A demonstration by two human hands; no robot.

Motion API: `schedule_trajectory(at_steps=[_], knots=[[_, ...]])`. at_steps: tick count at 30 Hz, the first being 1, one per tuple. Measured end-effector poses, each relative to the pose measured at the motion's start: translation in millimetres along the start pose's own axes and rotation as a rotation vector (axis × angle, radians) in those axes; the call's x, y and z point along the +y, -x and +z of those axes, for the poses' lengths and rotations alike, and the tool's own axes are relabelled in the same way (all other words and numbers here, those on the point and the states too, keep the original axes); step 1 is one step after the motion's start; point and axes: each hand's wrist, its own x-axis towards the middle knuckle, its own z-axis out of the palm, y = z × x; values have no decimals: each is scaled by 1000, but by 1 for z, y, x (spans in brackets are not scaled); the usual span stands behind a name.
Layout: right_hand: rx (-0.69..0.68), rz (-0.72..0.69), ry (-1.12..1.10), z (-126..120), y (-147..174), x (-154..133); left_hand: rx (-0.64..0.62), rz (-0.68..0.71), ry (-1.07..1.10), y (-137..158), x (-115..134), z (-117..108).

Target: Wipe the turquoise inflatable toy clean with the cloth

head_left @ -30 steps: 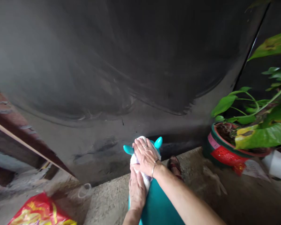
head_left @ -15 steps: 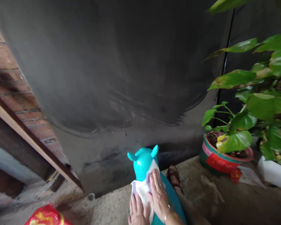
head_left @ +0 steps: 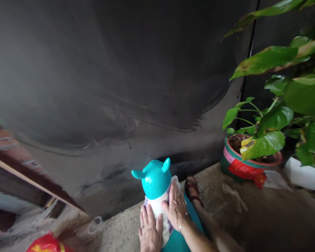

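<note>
Both hands flat, fingers spread, nothing clamped: I see left hand [head_left: 149, 231] and right hand [head_left: 176, 207] pressing a white cloth [head_left: 157, 209] against the neck of a teal toy animal [head_left: 155, 178]. Cloth sits under both palms, just below the toy's head. Potted plant [head_left: 248, 162] well apart, to the right.

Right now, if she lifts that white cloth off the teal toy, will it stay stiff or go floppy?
Probably floppy: the white cloth drapes and wrinkles over the teal toy. Likely light, since both flat hands, left hand and right hand, press it down. It may slide on the toy's glossy surface.
</note>
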Motion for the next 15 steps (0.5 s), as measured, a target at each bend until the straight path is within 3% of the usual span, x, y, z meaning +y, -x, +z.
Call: schedule_trajectory(at_steps=[4,8,11,15], knots=[[-107,96,76,-1,6,-7,-39,-28,38,-1,4,-7],[-95,139,119,-10,27,-11,-48,-29,23,8,-3,-2],[-83,137,141,-8,60,-3,7,-1,-39,33,-11,6],[7,118,175,27,132,29,39,75,-94,82,-28,18]])
